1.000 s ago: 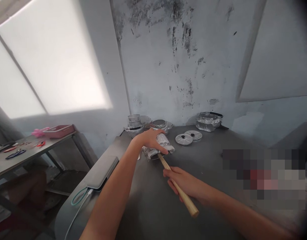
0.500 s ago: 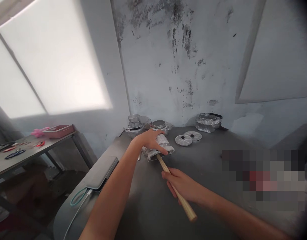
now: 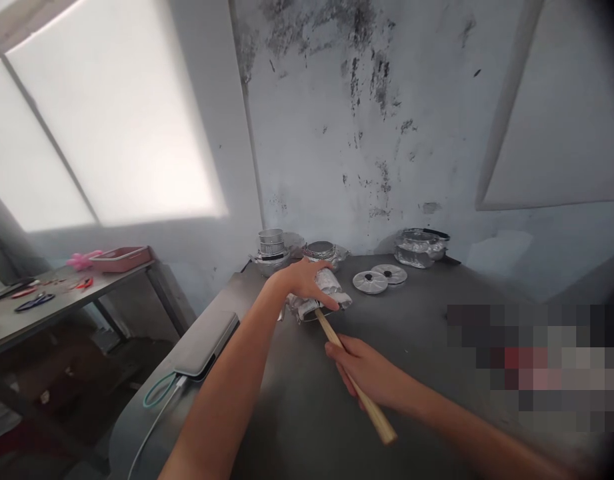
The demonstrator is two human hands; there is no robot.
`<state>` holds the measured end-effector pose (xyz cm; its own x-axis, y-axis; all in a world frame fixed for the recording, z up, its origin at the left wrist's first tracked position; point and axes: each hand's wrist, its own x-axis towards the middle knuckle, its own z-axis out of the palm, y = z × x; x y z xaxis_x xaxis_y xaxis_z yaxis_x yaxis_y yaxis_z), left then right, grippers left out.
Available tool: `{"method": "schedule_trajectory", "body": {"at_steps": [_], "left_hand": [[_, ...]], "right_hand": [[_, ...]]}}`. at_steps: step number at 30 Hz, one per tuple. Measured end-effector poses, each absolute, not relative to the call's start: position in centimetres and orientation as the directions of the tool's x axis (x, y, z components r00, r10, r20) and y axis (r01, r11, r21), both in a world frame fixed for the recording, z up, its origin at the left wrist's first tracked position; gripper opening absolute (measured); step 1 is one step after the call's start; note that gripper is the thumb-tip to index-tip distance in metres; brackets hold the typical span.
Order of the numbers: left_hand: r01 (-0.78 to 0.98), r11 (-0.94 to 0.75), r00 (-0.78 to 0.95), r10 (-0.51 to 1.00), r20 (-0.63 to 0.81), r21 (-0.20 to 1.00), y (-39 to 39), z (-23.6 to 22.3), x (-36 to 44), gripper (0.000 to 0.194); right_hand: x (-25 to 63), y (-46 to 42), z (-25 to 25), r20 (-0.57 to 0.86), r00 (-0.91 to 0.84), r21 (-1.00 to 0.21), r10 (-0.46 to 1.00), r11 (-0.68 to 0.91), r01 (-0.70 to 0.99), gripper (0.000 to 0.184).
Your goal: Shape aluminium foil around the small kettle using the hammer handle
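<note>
My left hand presses down on a crumpled silver foil bundle that lies on the grey table, fingers wrapped over its top. Out of the bundle sticks a wooden handle that runs toward me. My right hand is closed around the middle of that handle. What sits at the handle's far end is hidden under the foil and my left hand.
At the table's back stand a stacked metal pot, a foil-wrapped round item, two flat round lids and a foil-wrapped pan. A tablet with a teal cable lies left. A side table holds scissors and a pink tray.
Both hands keep their hold on the bundle and the handle. The view has shifted slightly; nothing else has moved.
</note>
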<state>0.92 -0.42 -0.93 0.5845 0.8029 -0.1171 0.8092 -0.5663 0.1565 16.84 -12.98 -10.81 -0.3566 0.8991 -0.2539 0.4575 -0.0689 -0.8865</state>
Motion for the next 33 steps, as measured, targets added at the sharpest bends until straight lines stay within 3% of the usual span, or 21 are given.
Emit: {"method": "schedule_trajectory", "body": {"at_steps": [8,13,19,27,33], "left_hand": [[0.806,-0.565,0.588,0.800,-0.121,0.177,-0.60,-0.82,0.86,0.112],[0.806,-0.559,0.585,0.801,-0.123,0.194,-0.53,-0.87,0.83,0.113],[0.801,-0.565,0.592,0.795,-0.130,0.198,-0.49,-0.87,0.82,0.113],[0.810,-0.552,0.580,0.803,-0.133,0.197,-0.50,-0.78,0.83,0.115],[0.801,-0.567,0.594,0.794,-0.132,0.195,-0.54,-0.75,0.83,0.113]], "right_hand": [[16.99,-12.81,-11.24,-0.295,-0.363,-0.875,0.884,-0.098,0.473,0.032],[16.84,-12.87,-10.70,-0.229,-0.360,-0.897,0.905,-0.052,0.439,0.033],[17.12,-12.80,-10.80,-0.320,-0.354,-0.874,0.879,-0.130,0.468,0.031],[17.04,-12.72,-10.69,-0.240,-0.354,-0.902,0.904,-0.074,0.425,0.035],[17.45,-12.52,-10.92,-0.292,-0.364,-0.894,0.884,-0.117,0.433,0.033]]}}
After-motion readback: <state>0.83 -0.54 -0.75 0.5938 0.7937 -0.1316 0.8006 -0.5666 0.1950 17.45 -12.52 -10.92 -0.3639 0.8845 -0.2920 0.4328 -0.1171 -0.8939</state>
